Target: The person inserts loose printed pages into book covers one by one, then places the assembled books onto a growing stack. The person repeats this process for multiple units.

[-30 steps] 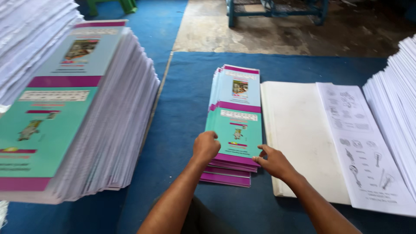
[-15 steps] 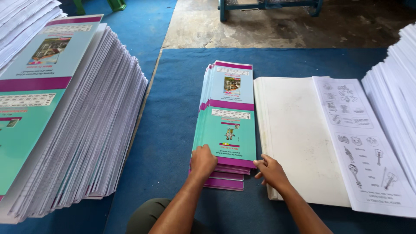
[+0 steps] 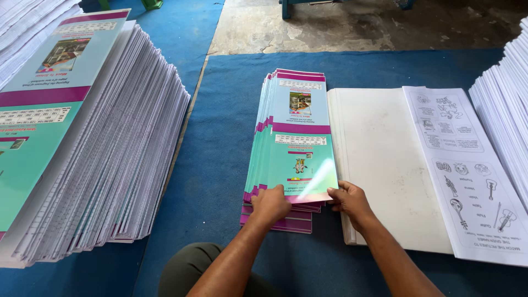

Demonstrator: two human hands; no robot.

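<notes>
Your fanned pile of teal-and-magenta covers, mid-mat on the blue mat, could slew or shed its glossy top sheet if you push unevenly, since your left hand and right hand only press, fingers curled, against its near edge.
</notes>
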